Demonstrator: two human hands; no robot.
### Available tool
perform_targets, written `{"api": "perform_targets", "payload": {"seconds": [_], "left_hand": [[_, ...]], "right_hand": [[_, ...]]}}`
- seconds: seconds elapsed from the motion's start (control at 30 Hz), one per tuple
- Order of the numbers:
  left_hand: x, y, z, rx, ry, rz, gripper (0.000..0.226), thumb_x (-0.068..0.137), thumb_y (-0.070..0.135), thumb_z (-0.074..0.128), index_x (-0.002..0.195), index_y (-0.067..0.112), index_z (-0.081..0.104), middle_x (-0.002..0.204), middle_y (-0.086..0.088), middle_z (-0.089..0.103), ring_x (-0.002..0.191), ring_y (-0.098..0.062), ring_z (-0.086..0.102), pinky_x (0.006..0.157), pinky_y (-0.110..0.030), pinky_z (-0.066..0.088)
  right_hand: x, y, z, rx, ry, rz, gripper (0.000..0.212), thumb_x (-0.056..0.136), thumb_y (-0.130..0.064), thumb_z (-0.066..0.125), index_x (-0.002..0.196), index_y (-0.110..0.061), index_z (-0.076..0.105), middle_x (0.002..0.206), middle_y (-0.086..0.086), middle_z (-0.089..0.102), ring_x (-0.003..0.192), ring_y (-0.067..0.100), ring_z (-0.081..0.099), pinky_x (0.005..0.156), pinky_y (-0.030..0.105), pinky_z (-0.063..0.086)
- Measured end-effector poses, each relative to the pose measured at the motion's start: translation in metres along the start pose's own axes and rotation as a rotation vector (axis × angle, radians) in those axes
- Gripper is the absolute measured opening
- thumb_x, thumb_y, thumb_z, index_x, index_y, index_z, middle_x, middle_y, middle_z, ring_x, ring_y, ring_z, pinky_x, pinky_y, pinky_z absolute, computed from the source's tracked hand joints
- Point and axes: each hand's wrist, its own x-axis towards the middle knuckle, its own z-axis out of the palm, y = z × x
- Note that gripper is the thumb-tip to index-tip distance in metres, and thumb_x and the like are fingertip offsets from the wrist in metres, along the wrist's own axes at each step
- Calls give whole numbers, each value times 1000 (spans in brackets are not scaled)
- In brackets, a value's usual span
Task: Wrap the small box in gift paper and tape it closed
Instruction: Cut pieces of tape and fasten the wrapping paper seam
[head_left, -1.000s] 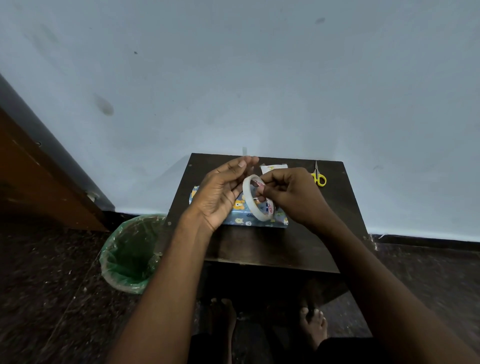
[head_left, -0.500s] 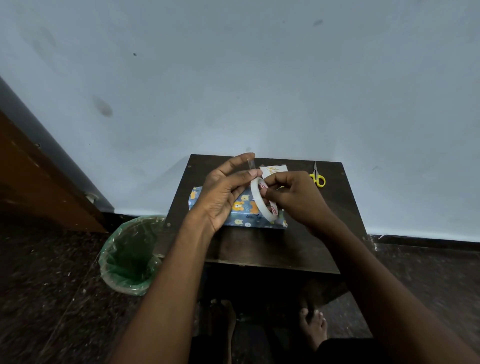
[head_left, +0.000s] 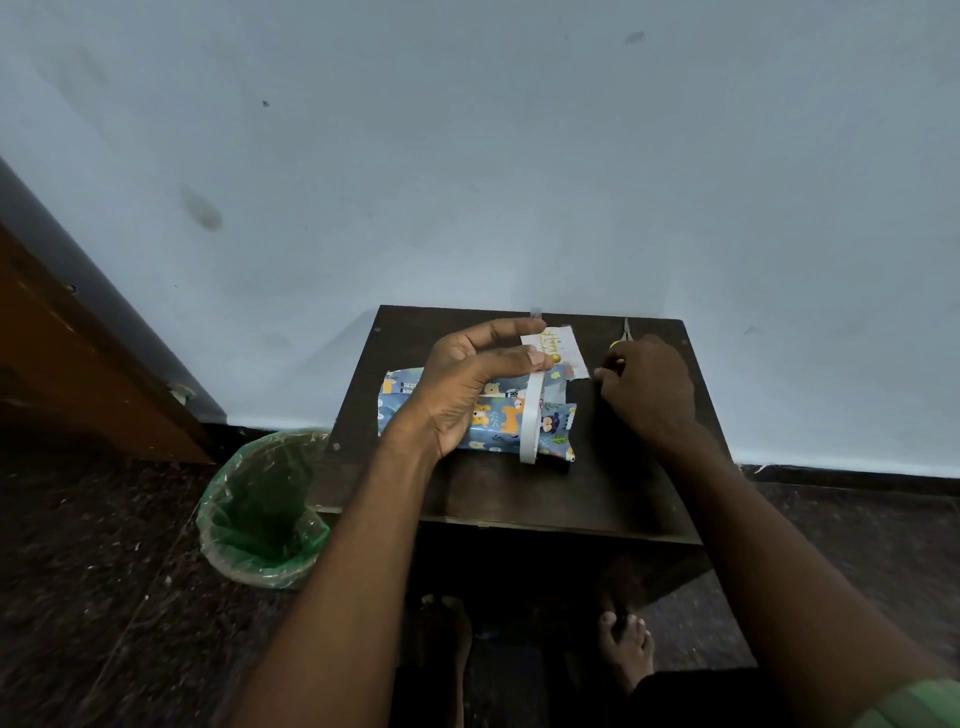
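The small box (head_left: 501, 422), wrapped in blue gift paper with cartoon animals, lies on the dark wooden table (head_left: 524, 493). Above it my left hand (head_left: 467, 389) pinches the white tape roll (head_left: 531, 415), which is seen edge-on. A short strip of tape (head_left: 535, 313) sticks up from that hand's index fingertip. My right hand (head_left: 647, 389) is at the table's back right, its fingers curled over the yellow handles of the scissors (head_left: 625, 329). Only the blades and a bit of yellow show.
A white card with gold writing (head_left: 561, 347) lies behind the box. A green-lined waste bin (head_left: 260, 512) stands on the floor left of the table. A wooden door (head_left: 78, 364) is at far left, the wall is just behind the table, and bare feet are under it.
My right hand let go of the tape roll and moved right onto the scissors. My left hand now holds the roll alone, turned edge-on, with a pulled strip on its fingertip.
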Motion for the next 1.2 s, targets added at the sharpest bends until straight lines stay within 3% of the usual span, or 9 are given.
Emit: {"api": "perform_targets", "payload": {"seconds": [0.07,0.17,0.23,0.3,0.37,0.6,0.77,1.13,1.2], "left_hand": [[1,-1,-1,26,-4,-1,34,84,-3,80,115,10,79,114,-17,80,113,-30,76,108,-39,56],[2,-1,-2,26,-2,-8,33,86,-3,79,117,9,78,112,-17,80,110,-27,77,100,-33,59],[2,-2,-1,41,4,-2,32,86,-2,80,116,9,79,111,-16,81,110,-26,77,96,-28,59],[2,-4,-1,59,6,5,32,85,-1,81,115,9,79,111,-16,81,113,-27,76,102,-32,57],[3,-6,-1,65,12,7,31,85,-1,80,115,10,80,111,-17,80,114,-28,76,110,-39,55],[4,-6,-1,99,19,8,32,87,-1,80,116,10,79,111,-15,81,111,-23,77,114,-44,53],[3,-6,0,105,12,19,33,87,0,80,117,10,78,111,-15,81,112,-25,77,113,-43,53],[4,-5,1,114,28,42,36,87,0,82,120,11,77,109,-13,82,109,-25,78,96,-31,60],[5,-5,2,124,42,53,37,86,0,83,121,10,77,108,-11,82,107,-23,78,89,-27,61]], "right_hand": [[-1,-3,2,-42,-2,-9,18,92,-26,77,102,-11,79,105,13,66,103,33,63,74,33,44],[-2,-7,0,-72,84,45,21,92,-29,75,89,-8,75,91,11,66,87,31,64,69,32,41],[0,-7,0,-50,153,45,19,92,-26,74,97,-8,71,103,13,65,99,34,63,71,36,47],[0,-8,1,-59,81,46,32,95,-29,72,121,-11,68,125,16,61,121,36,56,84,44,53],[0,-8,4,-106,-13,23,35,98,-31,69,128,-14,68,132,15,58,128,34,51,89,46,53],[-2,-7,-1,-85,43,88,9,85,-3,68,92,-3,73,98,16,67,95,39,65,69,34,44],[-5,-8,-5,-116,79,116,9,93,-18,68,92,-9,70,99,13,69,101,39,64,69,34,39],[-7,-10,-16,-169,39,88,15,84,1,61,85,-12,53,102,18,68,102,43,61,70,36,37],[-4,-4,-23,-24,67,112,12,85,-4,63,92,-13,66,104,12,71,101,41,64,74,35,44]]}}
